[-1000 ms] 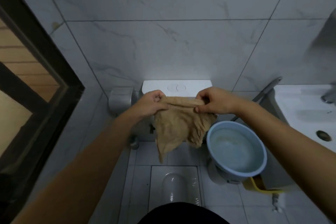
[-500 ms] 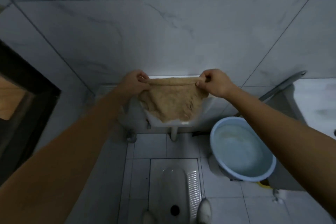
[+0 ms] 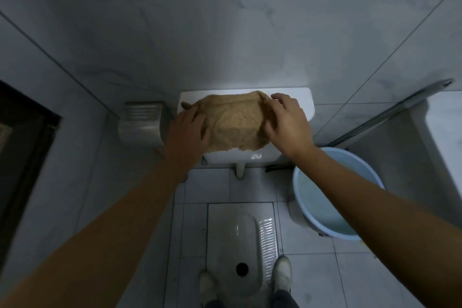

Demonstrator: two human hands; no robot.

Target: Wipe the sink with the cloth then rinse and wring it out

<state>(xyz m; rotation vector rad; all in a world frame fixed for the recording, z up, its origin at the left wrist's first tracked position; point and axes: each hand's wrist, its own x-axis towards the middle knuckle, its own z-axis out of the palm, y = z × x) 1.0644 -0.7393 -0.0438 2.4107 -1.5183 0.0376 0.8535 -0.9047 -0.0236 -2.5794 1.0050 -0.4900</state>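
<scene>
At frame bottom, shoes straddle a squat toilet (image 3: 246, 237). Mid-frame, left hand (image 3: 186, 130) and right hand (image 3: 287, 124) press flat, fingers spread, on the tan cloth (image 3: 232, 124) draped over the white cistern (image 3: 287, 97). The cloth looks soft, limp, likely damp; pinch its corners. The sink (image 3: 445, 117) is cropped at the right edge.

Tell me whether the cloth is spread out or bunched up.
Spread out: the cloth lies draped over the white cistern, with the left hand and right hand at its sides.
</scene>
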